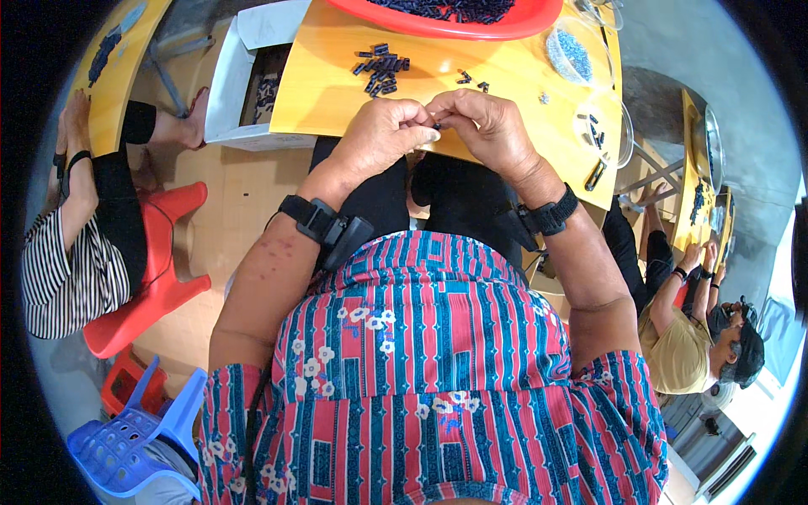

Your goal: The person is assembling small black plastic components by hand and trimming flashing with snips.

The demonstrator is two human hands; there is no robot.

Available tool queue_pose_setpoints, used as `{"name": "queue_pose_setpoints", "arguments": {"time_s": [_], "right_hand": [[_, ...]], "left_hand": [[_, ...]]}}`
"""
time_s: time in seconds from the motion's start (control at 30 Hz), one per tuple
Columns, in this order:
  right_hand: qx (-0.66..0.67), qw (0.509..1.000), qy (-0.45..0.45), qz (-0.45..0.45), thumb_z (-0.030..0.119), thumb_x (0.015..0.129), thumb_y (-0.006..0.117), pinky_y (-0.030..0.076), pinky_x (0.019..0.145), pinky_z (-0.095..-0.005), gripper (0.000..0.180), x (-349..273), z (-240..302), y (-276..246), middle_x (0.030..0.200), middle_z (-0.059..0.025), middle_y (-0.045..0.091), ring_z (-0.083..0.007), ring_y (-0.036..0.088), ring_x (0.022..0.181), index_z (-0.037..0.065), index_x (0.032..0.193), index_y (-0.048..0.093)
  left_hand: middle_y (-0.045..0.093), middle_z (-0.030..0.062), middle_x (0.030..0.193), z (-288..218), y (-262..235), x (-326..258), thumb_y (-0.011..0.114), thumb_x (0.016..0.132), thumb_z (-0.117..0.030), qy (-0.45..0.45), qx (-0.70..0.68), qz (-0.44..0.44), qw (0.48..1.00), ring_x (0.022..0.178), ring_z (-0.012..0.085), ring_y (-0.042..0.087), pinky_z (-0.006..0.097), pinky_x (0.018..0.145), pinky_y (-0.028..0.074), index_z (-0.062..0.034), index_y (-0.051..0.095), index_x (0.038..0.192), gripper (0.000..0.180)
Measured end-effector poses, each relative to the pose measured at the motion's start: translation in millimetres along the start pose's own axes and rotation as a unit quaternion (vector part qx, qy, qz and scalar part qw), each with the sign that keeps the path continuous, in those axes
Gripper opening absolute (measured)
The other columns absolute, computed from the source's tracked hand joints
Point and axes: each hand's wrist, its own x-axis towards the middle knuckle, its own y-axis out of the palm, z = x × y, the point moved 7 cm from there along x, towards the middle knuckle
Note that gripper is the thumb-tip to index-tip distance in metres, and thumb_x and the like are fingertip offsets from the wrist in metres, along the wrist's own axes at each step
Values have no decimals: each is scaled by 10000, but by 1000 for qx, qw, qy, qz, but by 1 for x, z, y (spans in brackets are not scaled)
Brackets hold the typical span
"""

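My left hand [383,139] and my right hand [488,126] meet at the near edge of the yellow table [316,88], fingertips pinched together. A small dark part [438,126] shows between their fingertips, mostly hidden by the fingers. Just beyond my left hand lies a loose pile of small dark cylindrical parts [381,67]. A few more dark pieces [473,82] lie past my right hand. To the right, a clear round dish [624,139] has several dark pieces in and around it.
A red basin [539,25] full of dark parts stands at the far side. Near it, a clear tub holds small blue pieces [572,57]. An open white box [231,80] stands left of the table. People work at other tables on both sides; a red stool [181,282] is at left.
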Motion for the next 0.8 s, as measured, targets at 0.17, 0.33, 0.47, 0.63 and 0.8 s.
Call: {"name": "queue_pose_setpoints", "arguments": {"time_s": [0.17,0.33,0.47,0.63,0.8], "right_hand": [[-254,954,-158,33,-37,738,605,557,713,-302,300,-5,30,7,877,-95,661,-255,671,789,64,1020,628],[-330,925,-186,27,38,720,617,548,682,-327,343,-11,34,11,878,-88,648,-269,658,769,76,1060,616],[-383,897,-220,6,168,750,591,520,592,-348,356,-11,37,18,803,-45,586,-231,620,694,112,1102,584],[-240,964,-110,-14,36,779,609,544,689,-311,284,-6,26,8,852,-71,651,-215,663,775,88,1058,632],[-10,997,40,-64,-78,836,595,546,791,-278,255,-10,-10,2,901,-64,694,-130,670,858,49,1043,671]], "left_hand": [[678,64,753,7,1,1,692,812,-112,-4,-7,-12,1000,693,112,625,260,666,505,12,685,892,148],[682,64,762,5,4,2,683,820,-79,-2,-30,-8,1000,692,111,624,260,671,512,5,690,902,117],[681,56,759,6,1,2,682,822,-76,-1,-3,-23,1000,697,103,624,253,670,513,-1,692,904,111],[671,48,741,6,3,0,655,834,-72,-20,-69,-27,997,676,94,619,247,634,509,4,685,906,108],[622,5,725,1,3,0,653,845,-86,-6,-19,-7,1000,659,64,574,227,610,482,3,660,869,92]]}}
